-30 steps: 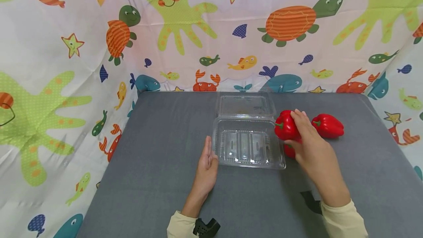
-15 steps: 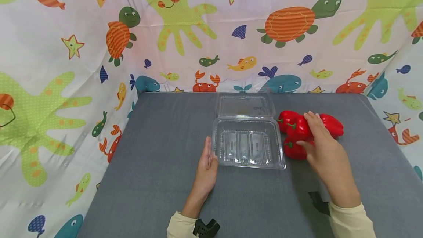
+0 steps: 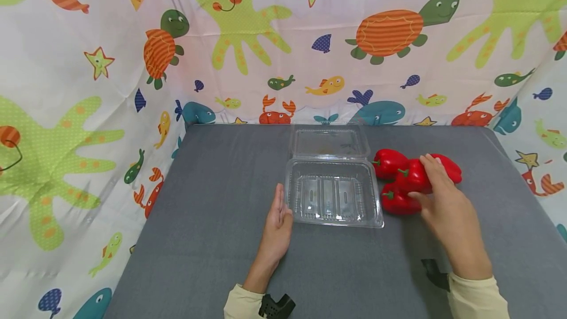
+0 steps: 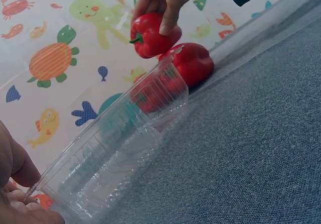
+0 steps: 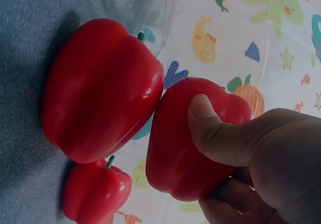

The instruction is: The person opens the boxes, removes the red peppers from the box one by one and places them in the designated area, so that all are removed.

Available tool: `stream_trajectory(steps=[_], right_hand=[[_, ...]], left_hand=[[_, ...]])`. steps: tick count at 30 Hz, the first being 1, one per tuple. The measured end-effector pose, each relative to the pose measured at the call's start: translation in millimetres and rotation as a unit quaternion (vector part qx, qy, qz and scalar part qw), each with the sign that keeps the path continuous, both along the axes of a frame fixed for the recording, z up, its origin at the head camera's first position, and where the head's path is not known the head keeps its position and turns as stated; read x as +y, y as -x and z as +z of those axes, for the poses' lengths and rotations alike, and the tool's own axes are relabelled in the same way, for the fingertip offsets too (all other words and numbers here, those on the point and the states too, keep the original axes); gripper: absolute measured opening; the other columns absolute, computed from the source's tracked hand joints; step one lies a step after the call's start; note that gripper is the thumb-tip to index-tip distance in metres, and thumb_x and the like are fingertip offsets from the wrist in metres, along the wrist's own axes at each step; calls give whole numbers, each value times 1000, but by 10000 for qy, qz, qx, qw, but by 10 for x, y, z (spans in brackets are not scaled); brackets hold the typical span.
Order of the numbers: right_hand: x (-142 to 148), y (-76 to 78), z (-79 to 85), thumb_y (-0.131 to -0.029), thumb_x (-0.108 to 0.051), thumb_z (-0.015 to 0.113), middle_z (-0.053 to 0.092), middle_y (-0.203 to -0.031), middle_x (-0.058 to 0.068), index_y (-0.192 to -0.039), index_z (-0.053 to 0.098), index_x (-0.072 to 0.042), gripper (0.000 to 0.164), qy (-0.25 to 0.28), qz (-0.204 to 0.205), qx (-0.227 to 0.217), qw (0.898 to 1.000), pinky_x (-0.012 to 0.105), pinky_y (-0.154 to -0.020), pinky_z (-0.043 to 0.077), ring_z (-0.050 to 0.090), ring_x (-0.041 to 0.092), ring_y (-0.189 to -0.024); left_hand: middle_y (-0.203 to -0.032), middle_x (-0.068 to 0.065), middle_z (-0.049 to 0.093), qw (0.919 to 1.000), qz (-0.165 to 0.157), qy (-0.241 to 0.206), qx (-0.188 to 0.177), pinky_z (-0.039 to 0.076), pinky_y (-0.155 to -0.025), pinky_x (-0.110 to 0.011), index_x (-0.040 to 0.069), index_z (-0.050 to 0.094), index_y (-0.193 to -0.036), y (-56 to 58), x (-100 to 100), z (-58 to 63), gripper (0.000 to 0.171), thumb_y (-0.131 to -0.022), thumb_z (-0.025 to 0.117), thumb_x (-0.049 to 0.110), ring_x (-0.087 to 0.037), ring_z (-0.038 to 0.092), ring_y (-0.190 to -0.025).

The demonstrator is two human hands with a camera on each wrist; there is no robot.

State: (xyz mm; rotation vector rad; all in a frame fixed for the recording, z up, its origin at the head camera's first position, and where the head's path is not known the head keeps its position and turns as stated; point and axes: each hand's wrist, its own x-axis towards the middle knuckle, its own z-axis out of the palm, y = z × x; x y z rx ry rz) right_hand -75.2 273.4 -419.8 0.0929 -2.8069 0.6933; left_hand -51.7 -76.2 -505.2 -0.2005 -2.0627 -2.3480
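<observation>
My right hand (image 3: pixel 452 215) grips a red bell pepper (image 3: pixel 414 176) from its right side, thumb against its skin in the right wrist view. That pepper is held above the others in the left wrist view, its green stem facing left. Around it lie a pepper (image 3: pixel 389 163) behind, another (image 3: pixel 398 200) in front and a third (image 3: pixel 449 167) to the right, partly hidden. My left hand (image 3: pixel 275 233) holds the left edge of a clear plastic container (image 3: pixel 334 193), rim between thumb and fingers (image 4: pixel 35 216). Nothing shows inside the container.
The container's hinged lid (image 3: pixel 330 142) lies folded back behind it, at the rear of the grey table (image 3: pixel 212 210). A curtain (image 3: pixel 266 38) printed with sea animals hangs behind and beside the table. The peppers crowd the container's right side.
My right hand has moved right with the bell pepper, from beside the container's right rim to over the other peppers. The left hand and the container have stayed in place.
</observation>
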Motion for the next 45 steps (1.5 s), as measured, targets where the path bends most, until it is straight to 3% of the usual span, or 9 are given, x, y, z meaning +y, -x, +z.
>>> stream_trajectory(steps=[16, 23, 27, 35, 45], right_hand=[[140, -35, -21, -79, 0, 90, 30, -170, 21, -170, 22, -16, 115, 30, -219, -188, 9996, 78, -88, 49, 50, 59, -130], [250, -60, -40, -82, 5, 86, 30, -170, 22, -169, 26, -11, 106, 27, -406, 18, 9992, 79, -96, 42, 29, 48, -154], [321, -81, -59, -83, 5, 84, 30, -169, 23, -168, 27, -8, 103, 13, -448, 94, 9989, 79, -98, 41, 27, 47, -155], [481, -102, -110, -85, 2, 84, 22, -171, 23, -170, 21, -10, 106, -19, -611, -280, 9977, 80, -97, 39, 20, 47, -157], [671, -120, -200, -85, 0, 85, 23, -166, 33, -169, 24, -10, 104, -47, -550, -649, 9964, 83, -92, 40, 27, 58, -150]], left_hand=[[-177, -16, 0, 10000, 48, -41, 9, 14, -128, -35, 4, 2, -169, -5, 2, -6, 71, -108, 36, -9, -24, 3, -163], [-177, -15, 0, 10000, 39, -28, -46, 15, -128, -36, 2, 1, -169, -8, 1, -8, 71, -108, 36, -10, -24, 3, -163], [-177, -15, 1, 9999, 76, 28, -75, 14, -128, -34, 3, 2, -169, -9, 1, -3, 71, -108, 36, -9, -23, 3, -163], [-177, -15, 0, 10000, 23, 47, -63, 15, -128, -36, 2, 0, -169, 4, -8, -25, 71, -109, 36, -9, -24, 3, -163], [-177, -15, 0, 9999, 25, 120, -83, 14, -128, -35, 3, 0, -169, 7, -8, -13, 71, -109, 36, -9, -23, 3, -163]])
